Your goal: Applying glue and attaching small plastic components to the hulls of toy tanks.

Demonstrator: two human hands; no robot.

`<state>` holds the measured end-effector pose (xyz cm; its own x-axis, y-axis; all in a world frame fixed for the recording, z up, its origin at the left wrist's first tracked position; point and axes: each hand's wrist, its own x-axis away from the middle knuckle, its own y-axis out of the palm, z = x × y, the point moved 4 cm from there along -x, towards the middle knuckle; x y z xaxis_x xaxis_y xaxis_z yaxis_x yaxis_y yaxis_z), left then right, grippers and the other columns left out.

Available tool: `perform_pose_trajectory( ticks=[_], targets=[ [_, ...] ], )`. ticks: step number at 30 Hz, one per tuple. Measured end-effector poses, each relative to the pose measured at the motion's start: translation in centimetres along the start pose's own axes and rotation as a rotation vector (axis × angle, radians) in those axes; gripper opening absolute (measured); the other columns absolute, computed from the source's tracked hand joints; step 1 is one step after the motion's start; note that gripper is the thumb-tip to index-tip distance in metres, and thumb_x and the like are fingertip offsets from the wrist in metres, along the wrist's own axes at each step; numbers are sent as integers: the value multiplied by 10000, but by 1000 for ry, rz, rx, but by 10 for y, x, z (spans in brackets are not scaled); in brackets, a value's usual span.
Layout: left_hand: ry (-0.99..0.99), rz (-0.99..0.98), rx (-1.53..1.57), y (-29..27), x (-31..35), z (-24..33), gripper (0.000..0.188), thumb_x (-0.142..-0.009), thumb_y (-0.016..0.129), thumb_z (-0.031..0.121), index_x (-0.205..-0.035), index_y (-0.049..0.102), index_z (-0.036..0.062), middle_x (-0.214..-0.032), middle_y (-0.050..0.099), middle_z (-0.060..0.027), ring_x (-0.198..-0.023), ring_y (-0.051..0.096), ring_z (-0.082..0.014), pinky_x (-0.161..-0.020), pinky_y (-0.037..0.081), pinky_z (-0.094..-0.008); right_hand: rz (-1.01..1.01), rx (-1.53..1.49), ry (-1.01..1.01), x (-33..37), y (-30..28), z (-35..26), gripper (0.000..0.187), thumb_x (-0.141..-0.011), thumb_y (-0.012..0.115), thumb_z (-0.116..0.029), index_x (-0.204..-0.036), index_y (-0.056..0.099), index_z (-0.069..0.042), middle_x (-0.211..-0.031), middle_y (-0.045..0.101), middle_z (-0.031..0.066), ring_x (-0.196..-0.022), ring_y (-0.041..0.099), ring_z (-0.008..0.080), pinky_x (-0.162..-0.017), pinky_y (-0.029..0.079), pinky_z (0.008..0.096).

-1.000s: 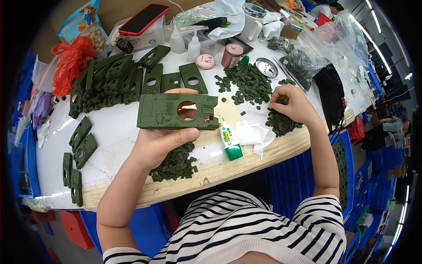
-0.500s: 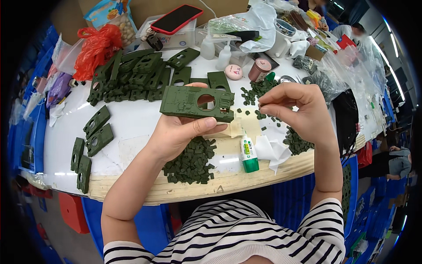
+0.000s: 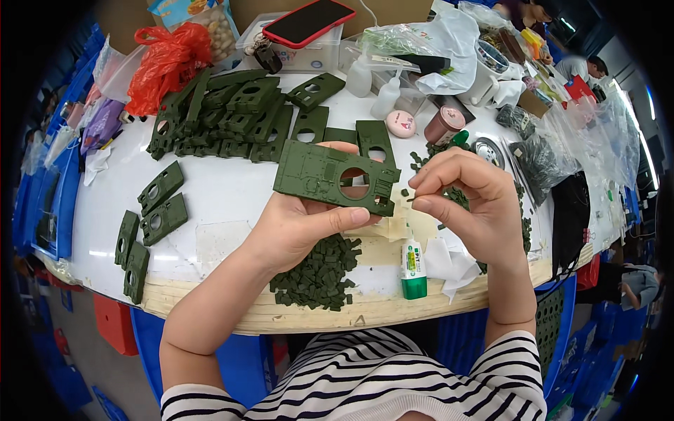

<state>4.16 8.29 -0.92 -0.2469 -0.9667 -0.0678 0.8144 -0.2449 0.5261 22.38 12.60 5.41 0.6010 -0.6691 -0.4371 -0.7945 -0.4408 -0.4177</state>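
Observation:
My left hand (image 3: pixel 298 228) grips a dark green plastic toy tank hull (image 3: pixel 309 174) above the table, thumb along its near edge and fingers beneath. A round hole pierces the hull near its right end. Just right of the hull, my right hand (image 3: pixel 470 203) is closed in a pinch, apart from it. A dark sliver shows at the fingertips, too small to name. Below my left hand lies a heap of small green plastic pieces (image 3: pixel 316 274). More small green pieces (image 3: pixel 456 196) are scattered behind my right hand. A green-capped glue bottle (image 3: pixel 413 270) lies near the front edge.
Green hulls are piled (image 3: pixel 239 112) at the back left, and several lie apart (image 3: pixel 165 219) at the left. Crumpled white tissue (image 3: pixel 449 263) is beside the glue. Behind are a red-cased phone (image 3: pixel 309 22), squeeze bottles (image 3: pixel 386 97), a pink tin (image 3: pixel 444 126) and plastic bags (image 3: pixel 554 154).
The view has shifted slightly. My right hand, still pinched, has come closer to the right end of the hull. My left hand keeps hold of the hull.

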Motion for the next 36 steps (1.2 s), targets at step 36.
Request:
perform_pose_trajectory(
  ticks=[36],
  targets=[
    [-4, -10, -83, 0, 0, -1, 683, -757, 656, -57, -1353, 341, 55, -1242, 500, -159, -1159, 527, -270, -905, 537, -448, -44, 34, 97, 4, 17, 18, 89, -737, 713, -120, -781, 669, -56, -1014, 586, 72, -988, 538, 186, -896, 390, 324]
  ],
)
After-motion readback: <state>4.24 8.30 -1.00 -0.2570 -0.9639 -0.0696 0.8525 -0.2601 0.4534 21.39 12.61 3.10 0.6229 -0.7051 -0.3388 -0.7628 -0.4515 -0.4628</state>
